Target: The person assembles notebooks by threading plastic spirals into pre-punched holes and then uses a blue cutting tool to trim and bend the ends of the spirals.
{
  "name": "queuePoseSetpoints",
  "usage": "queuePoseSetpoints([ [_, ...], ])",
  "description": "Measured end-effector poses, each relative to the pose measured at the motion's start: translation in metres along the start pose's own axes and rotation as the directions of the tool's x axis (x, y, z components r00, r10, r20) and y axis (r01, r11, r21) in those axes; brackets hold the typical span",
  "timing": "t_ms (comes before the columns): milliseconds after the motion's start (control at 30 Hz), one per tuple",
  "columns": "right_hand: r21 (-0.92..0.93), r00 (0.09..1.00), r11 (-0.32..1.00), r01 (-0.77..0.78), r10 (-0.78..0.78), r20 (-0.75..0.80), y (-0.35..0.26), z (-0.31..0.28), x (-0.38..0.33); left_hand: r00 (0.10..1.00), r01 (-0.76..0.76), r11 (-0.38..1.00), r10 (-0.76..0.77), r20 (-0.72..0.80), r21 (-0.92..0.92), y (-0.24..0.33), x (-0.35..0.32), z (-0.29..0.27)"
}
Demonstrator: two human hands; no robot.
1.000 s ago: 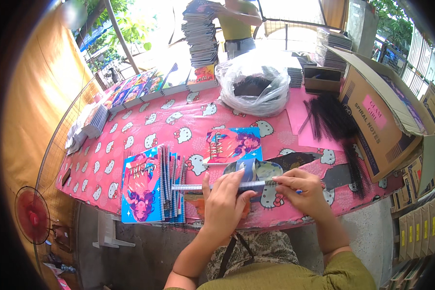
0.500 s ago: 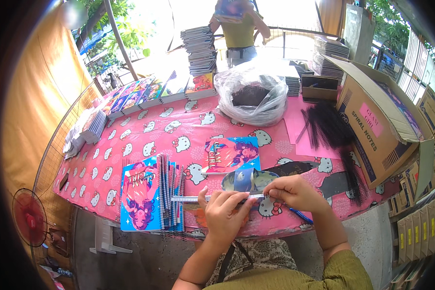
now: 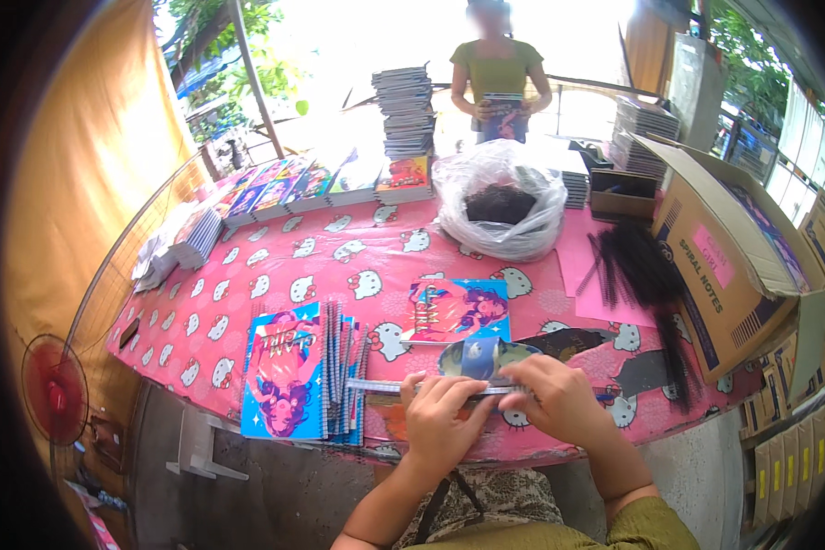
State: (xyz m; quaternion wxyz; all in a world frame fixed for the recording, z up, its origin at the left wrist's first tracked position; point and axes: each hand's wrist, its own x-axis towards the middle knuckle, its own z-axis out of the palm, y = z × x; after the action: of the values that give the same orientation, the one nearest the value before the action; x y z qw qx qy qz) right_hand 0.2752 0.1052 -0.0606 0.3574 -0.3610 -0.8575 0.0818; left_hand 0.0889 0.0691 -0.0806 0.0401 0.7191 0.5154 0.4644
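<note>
My left hand (image 3: 442, 417) grips a thin notebook (image 3: 380, 386) held on edge, its pale, narrow edge facing up. My right hand (image 3: 559, 403) is closed at the notebook's right end, with thumb and fingers pinched together; what lies between them is hidden. Left of it, several spiral notebooks (image 3: 284, 371) with blue and pink covers lie stacked and overlapping. Just beyond my hands sits a camouflage-patterned item with a blue band (image 3: 479, 356). Behind that, a single notebook (image 3: 458, 310) lies flat on the table.
A clear plastic bag (image 3: 545, 225) with dark contents stands on the pink patterned tablecloth (image 3: 321, 261). Loose black spiral coils (image 3: 642, 270) lie beside a large cardboard box (image 3: 729, 275). Notebook stacks (image 3: 403, 110) line the far edge, where another person (image 3: 500, 69) holds notebooks. A red fan (image 3: 57, 390) stands left.
My right hand has turned and closed over the notebook's right end. The person opposite has lowered the notebooks from face height to the waist. The view has shifted slightly.
</note>
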Motion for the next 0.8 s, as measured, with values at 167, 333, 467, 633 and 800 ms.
queuePoseSetpoints([
  [167,0.061,0.995,0.997,-0.048,0.053,-0.079,-0.004,0.001,0.003,1.000,0.029,0.918,-0.025,0.017,-0.397,0.029,0.021,-0.043],
  [333,0.174,0.986,0.971,-0.162,0.165,-0.004,-0.007,0.003,-0.002,0.957,-0.055,0.403,0.284,0.067,-0.913,0.078,0.029,-0.099],
  [467,0.176,0.988,0.975,-0.138,0.149,-0.048,-0.004,0.004,-0.001,0.941,-0.300,0.321,0.255,-0.223,-0.898,0.120,0.016,-0.094],
  [633,0.143,0.989,0.979,-0.144,0.146,-0.001,-0.004,0.001,0.002,0.871,-0.449,0.444,0.413,-0.267,-0.776,0.092,0.031,-0.110],
  [800,0.157,0.991,0.979,-0.131,0.133,-0.002,-0.005,0.003,0.004,0.923,-0.379,0.616,0.302,-0.237,-0.690,0.051,0.027,-0.123],
])
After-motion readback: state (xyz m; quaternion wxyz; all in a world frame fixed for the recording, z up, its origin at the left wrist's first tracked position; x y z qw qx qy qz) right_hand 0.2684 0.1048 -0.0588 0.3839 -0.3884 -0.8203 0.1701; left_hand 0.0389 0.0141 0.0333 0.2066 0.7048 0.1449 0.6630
